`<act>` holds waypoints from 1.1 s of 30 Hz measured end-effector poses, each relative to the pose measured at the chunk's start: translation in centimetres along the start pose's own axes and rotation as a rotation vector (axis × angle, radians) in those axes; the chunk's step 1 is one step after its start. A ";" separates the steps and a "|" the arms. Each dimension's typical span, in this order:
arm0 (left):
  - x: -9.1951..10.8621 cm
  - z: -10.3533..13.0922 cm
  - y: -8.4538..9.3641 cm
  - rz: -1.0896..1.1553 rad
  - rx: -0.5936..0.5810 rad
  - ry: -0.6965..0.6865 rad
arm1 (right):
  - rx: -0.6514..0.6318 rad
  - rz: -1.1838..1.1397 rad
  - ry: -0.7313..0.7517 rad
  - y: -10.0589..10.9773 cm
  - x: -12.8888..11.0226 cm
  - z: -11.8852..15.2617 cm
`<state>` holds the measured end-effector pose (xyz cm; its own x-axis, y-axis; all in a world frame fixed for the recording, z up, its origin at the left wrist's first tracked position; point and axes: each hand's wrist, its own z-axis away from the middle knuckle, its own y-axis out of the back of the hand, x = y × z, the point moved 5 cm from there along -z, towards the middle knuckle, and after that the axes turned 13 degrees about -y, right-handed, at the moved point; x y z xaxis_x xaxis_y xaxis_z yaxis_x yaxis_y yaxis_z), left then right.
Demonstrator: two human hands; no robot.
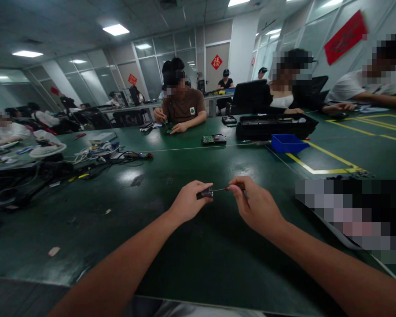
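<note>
Your left hand and right hand pinch the thin screwdriver above the bench; loosen your fingers and it could fall.

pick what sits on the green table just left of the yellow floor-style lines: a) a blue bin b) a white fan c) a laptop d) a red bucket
a: a blue bin rests on the table beside the yellow lines, past the left hand and right hand, which together pinch a small screwdriver.
</note>
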<state>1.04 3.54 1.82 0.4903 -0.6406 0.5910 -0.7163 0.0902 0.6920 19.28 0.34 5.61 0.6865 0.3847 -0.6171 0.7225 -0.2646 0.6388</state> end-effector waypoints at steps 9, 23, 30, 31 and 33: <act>-0.5 0.0 -0.4 -0.068 -0.063 0.032 | -0.026 0.022 -0.041 -0.3 0.0 0.0; -0.6 0.0 -0.3 -0.099 -0.105 0.082 | -0.044 0.068 -0.019 -0.4 0.1 0.0; -0.6 0.0 -0.6 -0.058 -0.109 0.053 | -0.056 0.055 -0.016 -0.5 -0.1 0.0; -0.6 0.0 -0.6 -0.061 -0.112 0.052 | -0.059 0.058 -0.017 -0.6 -0.1 0.0; -0.7 0.0 -0.5 -0.080 -0.107 0.052 | -0.057 0.068 -0.018 -0.6 0.0 0.0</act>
<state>1.06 3.96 1.09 0.5705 -0.6089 0.5511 -0.6183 0.1233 0.7762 18.88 0.51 5.26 0.7357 0.3516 -0.5790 0.6684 -0.2383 0.7046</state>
